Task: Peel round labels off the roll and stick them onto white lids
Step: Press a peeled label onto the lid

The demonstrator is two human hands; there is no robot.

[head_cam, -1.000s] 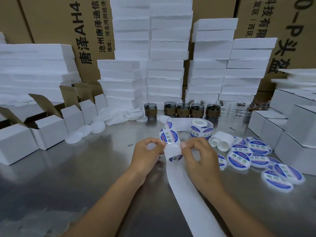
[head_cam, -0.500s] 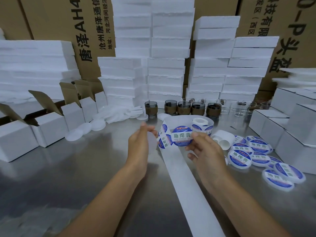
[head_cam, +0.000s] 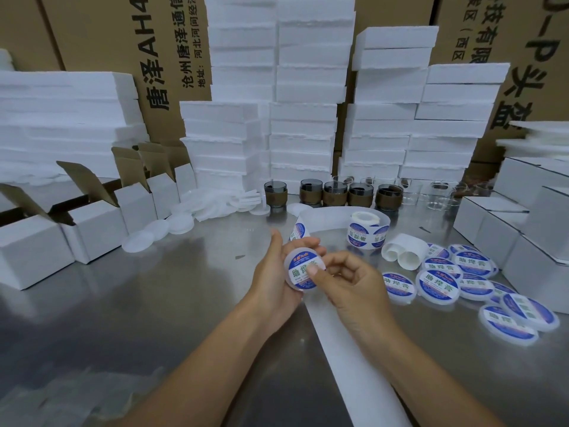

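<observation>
My left hand (head_cam: 271, 272) holds a white lid (head_cam: 303, 268) upright above the metal table, fingers curled round its rim. A round blue-and-white label lies on the lid's face. My right hand (head_cam: 348, 282) presses the label with its thumb, the other fingers loosely curled. The label roll (head_cam: 366, 231) stands behind my hands, and its bare white backing strip (head_cam: 348, 349) trails toward me under my right forearm. Several labelled lids (head_cam: 438, 283) lie flat at the right.
Plain white lids (head_cam: 154, 234) lie in a loose pile at the left by open white cartons (head_cam: 92, 229). Dark jars (head_cam: 334, 194) and clear glass jars line the back before foam stacks. White boxes (head_cam: 505, 232) stand at the right. A curled backing scrap (head_cam: 403, 252) lies by the roll.
The right hand carried the peeled label from the strip onto the lid in my left hand and now presses it down. The left hand turned the lid's face toward me.
</observation>
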